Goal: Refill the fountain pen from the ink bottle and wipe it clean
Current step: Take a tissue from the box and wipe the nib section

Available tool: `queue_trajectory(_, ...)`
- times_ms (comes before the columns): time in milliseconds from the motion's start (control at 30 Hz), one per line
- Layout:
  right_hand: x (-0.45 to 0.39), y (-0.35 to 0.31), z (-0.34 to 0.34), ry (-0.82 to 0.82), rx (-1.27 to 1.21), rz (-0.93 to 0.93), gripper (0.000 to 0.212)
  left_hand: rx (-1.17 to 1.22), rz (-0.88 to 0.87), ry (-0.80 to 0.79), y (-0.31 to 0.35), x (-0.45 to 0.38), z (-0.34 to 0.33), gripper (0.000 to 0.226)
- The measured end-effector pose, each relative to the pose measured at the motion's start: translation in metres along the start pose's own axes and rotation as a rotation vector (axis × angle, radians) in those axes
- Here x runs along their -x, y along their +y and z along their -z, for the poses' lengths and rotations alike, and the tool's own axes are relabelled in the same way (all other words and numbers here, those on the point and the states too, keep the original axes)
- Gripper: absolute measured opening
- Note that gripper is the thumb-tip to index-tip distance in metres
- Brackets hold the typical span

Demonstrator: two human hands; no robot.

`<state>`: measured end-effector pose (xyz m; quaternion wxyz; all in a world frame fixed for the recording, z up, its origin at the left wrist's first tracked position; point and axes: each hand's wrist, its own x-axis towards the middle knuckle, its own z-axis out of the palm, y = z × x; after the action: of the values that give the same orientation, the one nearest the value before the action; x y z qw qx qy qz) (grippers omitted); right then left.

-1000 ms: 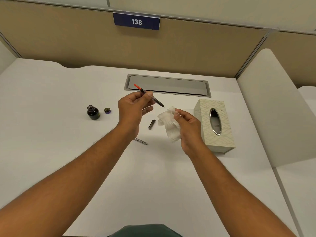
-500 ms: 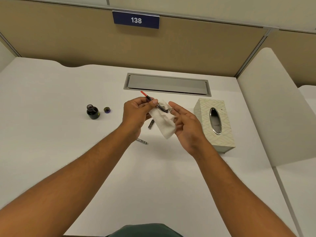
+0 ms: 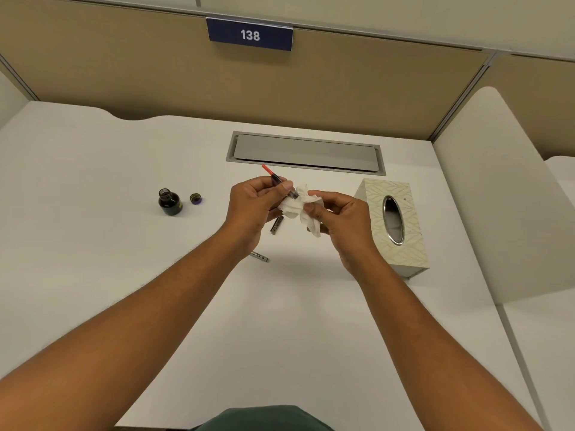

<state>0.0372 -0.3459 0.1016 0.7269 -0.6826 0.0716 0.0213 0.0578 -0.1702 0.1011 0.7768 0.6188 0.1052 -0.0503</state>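
A: Where is the pen, please?

B: I see the fountain pen (image 3: 281, 183) above the middle of the tabletop (image 3: 93, 259), in the left hand (image 3: 253, 206). The grip of this hand is clamped on the dark body of the pen, thumb on top. The red end points up and away from me. The front end goes into the tissue (image 3: 300, 209), so I cannot see the nib.

A: And the other hand?

B: The right hand (image 3: 345, 222) has its grip closed on the crumpled white tissue, which is pressed around the front of the pen.

A: What lies under the hands?

B: Two small metal pen parts on the tabletop: a dark one (image 3: 276, 226) just below the tissue, and a silver one (image 3: 259, 256) near the left wrist.

A: The ink?

B: The ink bottle (image 3: 169, 202) stands open to the left, well apart from the hands, upright. Its cap (image 3: 195, 198) lies just beside it. A tissue box (image 3: 393, 225) is to the right, near the right hand. A grey cable flap (image 3: 306, 152) is behind, and a sign (image 3: 250, 34) with 138 on the partition.
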Motion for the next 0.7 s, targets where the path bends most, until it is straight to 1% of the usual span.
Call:
queue_trajectory(200, -0.001, 0.002, -0.009, 0.09, -0.003, 0.014, 0.018, 0.05, 0.003, -0.025, 0.0, 0.003, -0.002, 0.018)
queue_trajectory(333, 0.0, 0.003, -0.014, 0.118, 0.01, 0.025, 0.017, 0.088, 0.048, -0.033, -0.003, 0.005, -0.007, 0.015)
queue_trajectory(467, 0.001, 0.004, -0.016, 0.118, -0.052, -0.013, 0.014, 0.143, 0.095, -0.02, -0.004, 0.003, -0.007, 0.02)
queue_trajectory(567, 0.001, 0.006, -0.015, 0.112, -0.07, -0.028, 0.013, 0.13, 0.072, -0.013, -0.004, 0.002, -0.005, 0.018)
queue_trajectory(700, 0.001, 0.007, -0.015, 0.063, -0.086, -0.029, 0.013, 0.12, 0.043, 0.008, -0.002, 0.003, -0.003, 0.015)
